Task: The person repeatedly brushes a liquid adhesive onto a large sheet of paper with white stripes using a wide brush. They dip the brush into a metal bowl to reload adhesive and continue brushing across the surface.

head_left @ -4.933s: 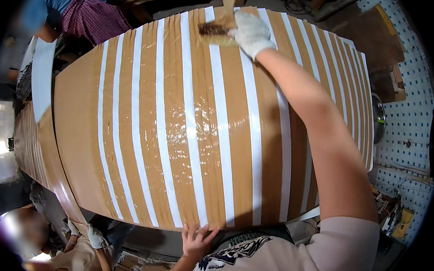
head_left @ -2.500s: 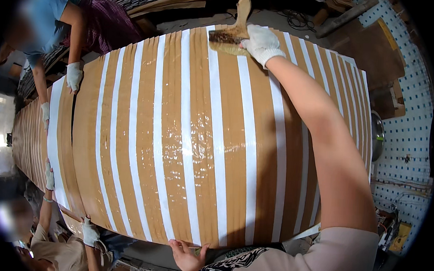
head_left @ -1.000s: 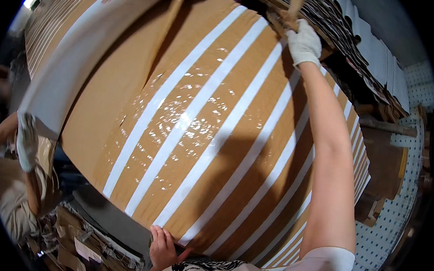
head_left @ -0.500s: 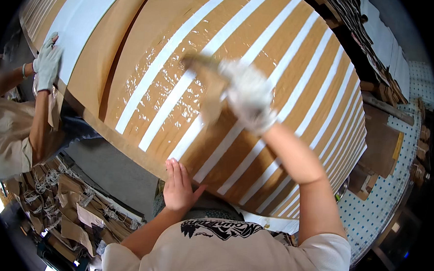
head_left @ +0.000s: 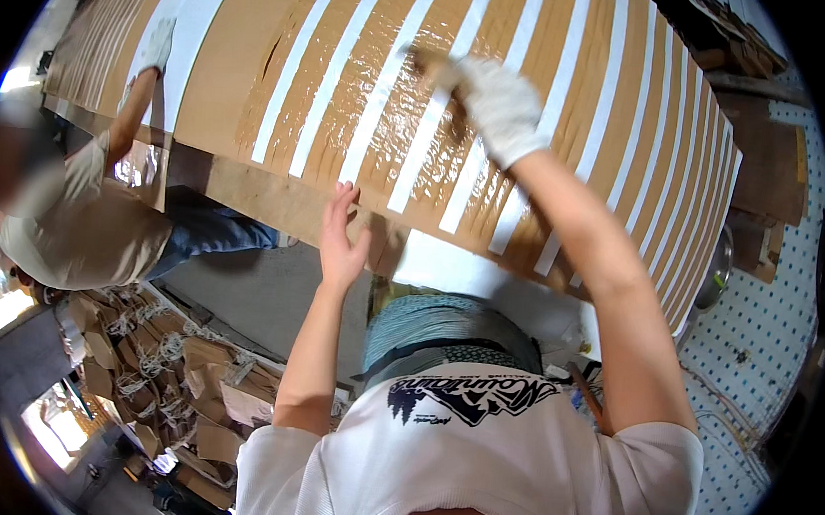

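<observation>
My right hand, in a white knit glove, is closed round a brush blurred by motion; its brown handle end points left. It is over a fanned stack of brown cardboard sheets, whose exposed edges form white stripes. A wet, glossy film shines on the stripes left of and below the brush. My bare left hand is open, fingers stretched out, with its fingertips at the near edge of the stack.
At the left, a co-worker's gloved hand rests on a white sheet. Tied bundles of cardboard pieces lie on the floor at lower left. A metal bowl stands beside the stack's right end, near a dotted white surface.
My view has shifted, so the stack sits higher in the picture. The brush has swept across the striped sheets in my right hand. My left fingers have lifted and spread slightly.
</observation>
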The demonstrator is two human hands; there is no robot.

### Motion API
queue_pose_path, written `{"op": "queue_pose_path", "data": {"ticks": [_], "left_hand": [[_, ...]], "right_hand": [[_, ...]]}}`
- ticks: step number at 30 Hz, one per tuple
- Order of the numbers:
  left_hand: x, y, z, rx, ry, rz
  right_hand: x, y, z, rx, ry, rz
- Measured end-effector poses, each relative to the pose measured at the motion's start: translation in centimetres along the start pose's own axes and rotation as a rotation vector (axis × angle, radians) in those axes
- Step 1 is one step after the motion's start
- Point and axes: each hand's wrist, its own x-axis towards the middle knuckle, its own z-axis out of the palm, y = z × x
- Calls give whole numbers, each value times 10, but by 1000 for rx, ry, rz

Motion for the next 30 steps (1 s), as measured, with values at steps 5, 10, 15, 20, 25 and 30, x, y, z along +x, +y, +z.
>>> {"op": "queue_pose_path", "data": {"ticks": [5, 10, 15, 20, 25, 30], "left_hand": [[-3, -42, 6, -412, 89, -66], [0, -43, 17, -431, 110, -48], [4, -39, 15, -458, 47, -100], [-4, -43, 9, -528, 45, -99], [5, -36, -14, 192, 296, 114], [17, -63, -27, 207, 253, 37]], "right_hand": [[-121, -83, -8, 284, -58, -309], [-109, 3, -34, 234, 10, -32], [-152, 4, -32, -29, 4, 3], [-206, -63, -51, 219, -112, -228], [-164, -25, -97, 224, -179, 75], [-95, -56, -96, 161, -56, 58]]}}
